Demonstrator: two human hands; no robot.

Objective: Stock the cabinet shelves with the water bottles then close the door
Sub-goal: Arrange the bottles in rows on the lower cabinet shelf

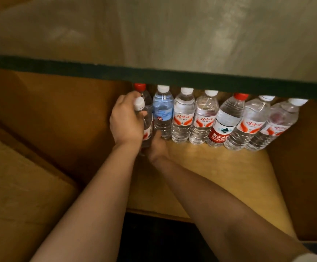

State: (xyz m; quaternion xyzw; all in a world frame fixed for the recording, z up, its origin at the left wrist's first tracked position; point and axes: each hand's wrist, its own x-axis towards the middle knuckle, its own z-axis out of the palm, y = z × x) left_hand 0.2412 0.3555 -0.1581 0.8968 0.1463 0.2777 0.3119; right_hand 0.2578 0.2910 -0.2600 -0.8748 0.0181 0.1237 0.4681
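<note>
Several clear water bottles stand in a row at the back of a wooden cabinet shelf (220,167), among them a blue-labelled bottle (163,112) and a red-labelled bottle (224,123). At the row's left end a white-capped bottle (139,105) stands in front of a red-capped bottle (140,87). My left hand (126,120) wraps around the white-capped bottle's upper body. My right hand (157,144) grips the same bottle at its base. The lower half of this bottle is hidden by my hands.
The cabinet's open wooden door (21,186) hangs at the left. A wooden side wall (305,167) closes the shelf on the right. A green-edged board (153,74) overhangs the bottle caps. The shelf's front half is bare wood.
</note>
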